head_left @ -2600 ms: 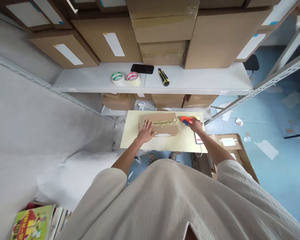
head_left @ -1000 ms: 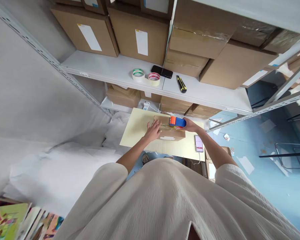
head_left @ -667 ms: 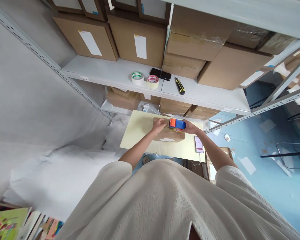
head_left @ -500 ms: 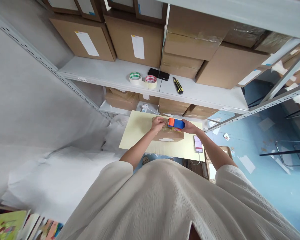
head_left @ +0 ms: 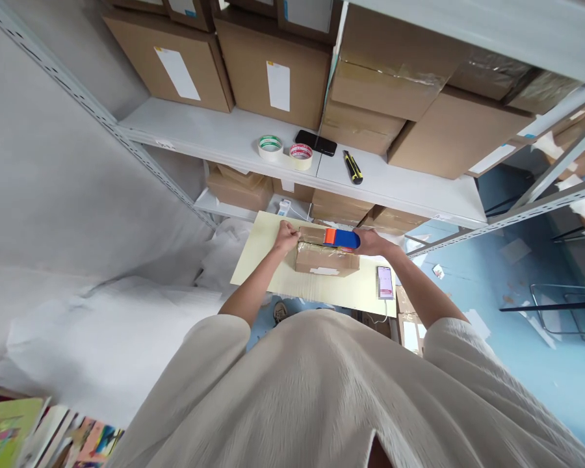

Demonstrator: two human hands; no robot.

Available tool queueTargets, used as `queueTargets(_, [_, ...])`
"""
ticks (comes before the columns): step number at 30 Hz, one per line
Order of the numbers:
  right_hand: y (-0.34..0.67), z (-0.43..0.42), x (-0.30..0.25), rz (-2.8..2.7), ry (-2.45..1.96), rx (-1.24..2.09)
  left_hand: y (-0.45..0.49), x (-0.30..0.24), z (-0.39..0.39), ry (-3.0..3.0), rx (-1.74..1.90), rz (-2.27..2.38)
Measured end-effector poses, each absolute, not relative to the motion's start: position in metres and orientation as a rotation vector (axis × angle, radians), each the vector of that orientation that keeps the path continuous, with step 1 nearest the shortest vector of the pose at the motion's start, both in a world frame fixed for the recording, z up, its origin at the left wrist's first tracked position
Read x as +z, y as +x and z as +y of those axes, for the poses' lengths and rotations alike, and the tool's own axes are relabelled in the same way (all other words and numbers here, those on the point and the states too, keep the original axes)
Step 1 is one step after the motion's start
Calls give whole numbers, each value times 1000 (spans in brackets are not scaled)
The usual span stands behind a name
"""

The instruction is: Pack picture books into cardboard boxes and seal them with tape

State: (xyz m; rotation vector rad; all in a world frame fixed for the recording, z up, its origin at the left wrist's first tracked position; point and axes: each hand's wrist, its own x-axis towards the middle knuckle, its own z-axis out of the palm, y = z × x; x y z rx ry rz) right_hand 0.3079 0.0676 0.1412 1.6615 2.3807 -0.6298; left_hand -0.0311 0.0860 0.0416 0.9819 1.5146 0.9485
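A cardboard box (head_left: 327, 260) with a white label on its near side lies on a pale yellow board (head_left: 253, 260). My right hand (head_left: 369, 242) is closed around a blue and orange tape dispenser (head_left: 342, 238), held over the right part of the box's top. At the box's left end, my left hand (head_left: 286, 236) is closed in a pinch. Shiny clear tape shows on the box top between my hands, and its end appears to be in my left fingers, though the exact grip is too small to see.
Before me stands a grey shelf (head_left: 409, 185) with large cartons (head_left: 277, 71), two tape rolls (head_left: 270, 147), a black phone (head_left: 316, 142) and a yellow-black utility knife (head_left: 352, 167). A lit phone (head_left: 385, 283) with a cable lies at the board's right. White wrapping (head_left: 112, 344) is heaped at left.
My left hand has moved left, away from the dispenser, to the box's left end. The right hand keeps the dispenser in about the same place over the box. The view has shifted slightly.
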Motion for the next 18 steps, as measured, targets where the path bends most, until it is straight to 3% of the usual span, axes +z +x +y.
queueTargets(18, [253, 79, 165, 2176, 1560, -455, -92, 0, 79, 760, 946, 1486])
